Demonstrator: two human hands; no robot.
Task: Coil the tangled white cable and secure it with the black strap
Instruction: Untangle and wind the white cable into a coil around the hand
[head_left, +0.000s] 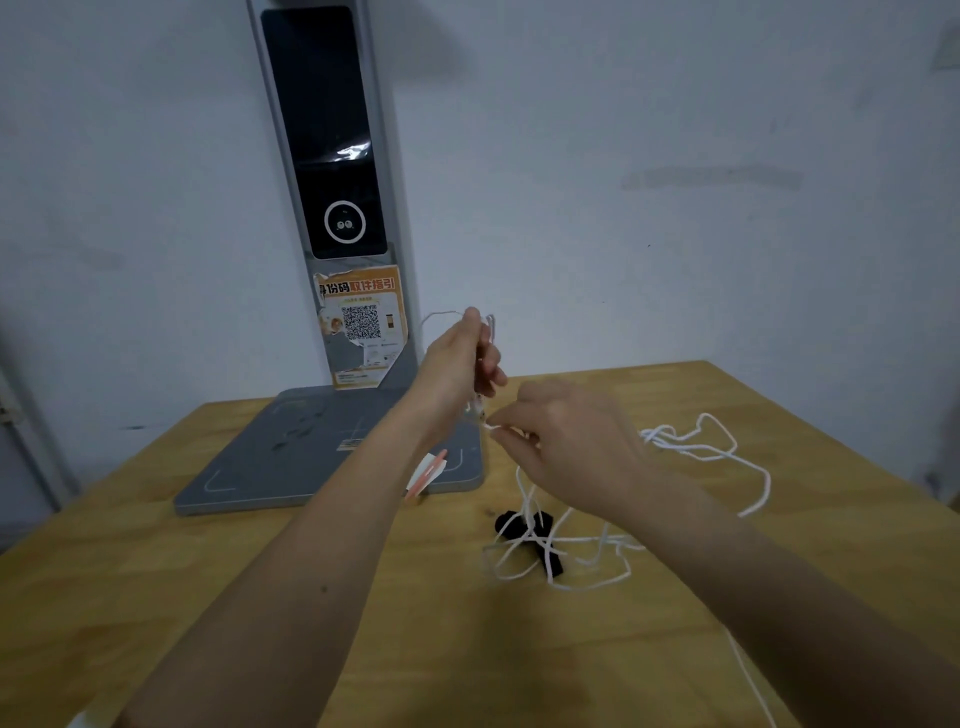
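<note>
The white cable (696, 447) lies in loose tangled loops on the wooden table (156, 545), spreading from the centre to the right. My left hand (457, 364) is raised above the table, closed on a small bundle of cable loops that stick out above its fingers. My right hand (566, 441) is just below and to the right of it, pinching a strand of the same cable between thumb and fingers. The black strap (524, 530) lies on the table below my right hand, with cable strands crossing over it.
A grey scanner stand (322, 452) with a flat base and a tall post carrying a dark screen and an orange QR sticker stands at the back left against the white wall. A small pink and white tag (428, 475) lies at the base's front edge.
</note>
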